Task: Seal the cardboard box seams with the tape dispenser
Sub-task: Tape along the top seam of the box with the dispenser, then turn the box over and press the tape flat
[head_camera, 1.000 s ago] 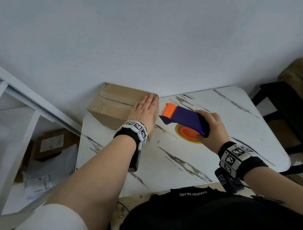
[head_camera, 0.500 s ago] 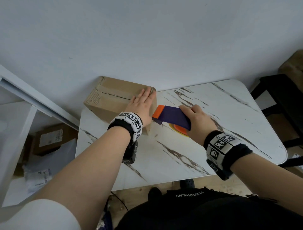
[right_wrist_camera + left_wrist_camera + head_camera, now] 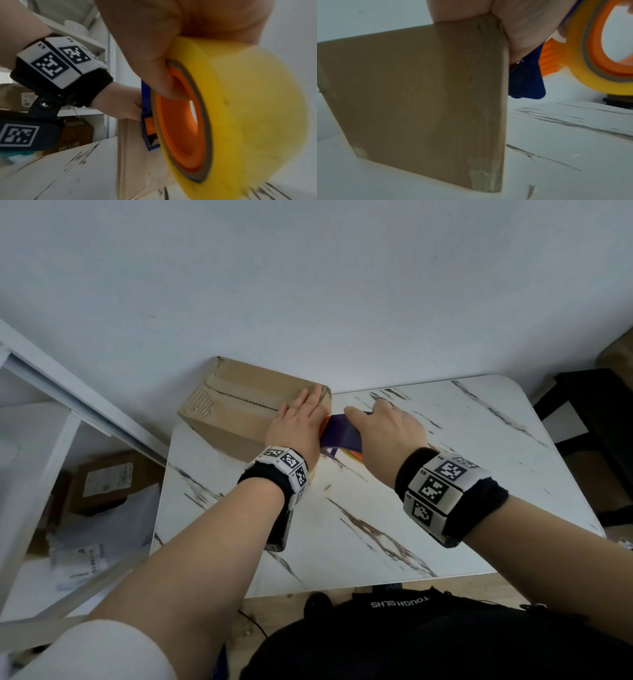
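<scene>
Box: a brown cardboard box [image 3: 239, 405] sits at the far left corner of the table [image 3: 445, 525], close against the wall [image 3: 308, 285]. A seam runs along its top, with old tape over it.
Left hand: the left hand [image 3: 296, 424] lies flat on the right end of the box top, fingers straight and together, pressing down; the heel of the hand hangs over the near right corner.
Right hand: the right hand [image 3: 387, 433] is wrapped round the tape dispenser [image 3: 340, 436], fingers curled over its purple body, with a fingertip tucked into the orange hub as the right wrist view shows.
Tape dispenser: purple frame, orange front end, a yellow roll of tape [image 3: 240, 115] on an orange core. Its front end sits against the right side of the box, just under the top edge and touching the left hand.
Table: white top with dark marble streaks.
Wristbands: black bands with black-and-white square markers on both wrists [image 3: 287, 465].
Left of table: a white shelf [image 3: 41, 440] holding another brown box [image 3: 106, 484] and some plastic packets.
Right of table: a dark chair [image 3: 596, 419].
</scene>
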The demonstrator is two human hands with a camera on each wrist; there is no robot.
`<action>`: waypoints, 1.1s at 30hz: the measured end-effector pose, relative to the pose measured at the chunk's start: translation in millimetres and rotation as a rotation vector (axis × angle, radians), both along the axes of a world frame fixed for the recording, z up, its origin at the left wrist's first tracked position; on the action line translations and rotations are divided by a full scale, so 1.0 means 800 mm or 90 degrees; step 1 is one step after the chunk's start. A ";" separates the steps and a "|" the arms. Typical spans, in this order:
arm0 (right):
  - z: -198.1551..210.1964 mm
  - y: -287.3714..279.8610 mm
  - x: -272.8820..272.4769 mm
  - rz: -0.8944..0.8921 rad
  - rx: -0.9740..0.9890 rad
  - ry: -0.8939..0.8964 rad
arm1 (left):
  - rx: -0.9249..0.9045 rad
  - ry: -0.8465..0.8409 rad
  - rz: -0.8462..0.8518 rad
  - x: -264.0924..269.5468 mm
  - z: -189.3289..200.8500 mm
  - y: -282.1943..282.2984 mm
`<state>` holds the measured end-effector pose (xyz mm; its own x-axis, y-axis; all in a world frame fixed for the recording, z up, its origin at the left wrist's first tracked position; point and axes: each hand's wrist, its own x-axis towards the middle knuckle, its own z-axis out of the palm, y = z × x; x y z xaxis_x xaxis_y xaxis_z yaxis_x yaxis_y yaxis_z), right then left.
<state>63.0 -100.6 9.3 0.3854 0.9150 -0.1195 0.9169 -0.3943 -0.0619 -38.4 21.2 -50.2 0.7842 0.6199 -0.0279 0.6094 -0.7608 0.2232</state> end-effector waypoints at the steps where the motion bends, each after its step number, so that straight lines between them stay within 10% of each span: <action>1: 0.004 0.004 -0.002 0.011 -0.007 -0.020 | -0.002 0.005 0.003 0.000 0.000 0.000; 8: -0.018 0.006 0.002 0.037 -0.129 -0.042 | 0.018 0.024 -0.009 -0.002 0.008 -0.008; 27: -0.138 -0.012 0.048 0.067 0.066 -0.141 | -0.064 0.004 -0.042 -0.026 0.024 -0.029; 33: -0.138 -0.013 0.031 0.117 -0.117 -0.013 | -0.001 0.122 0.188 -0.040 0.029 -0.033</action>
<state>88.1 -110.9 -101.2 0.2184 0.9334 -0.2848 0.9746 -0.2236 0.0143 -70.3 -5.0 -27.1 0.5517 0.8187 -0.1592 0.8339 -0.5454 0.0847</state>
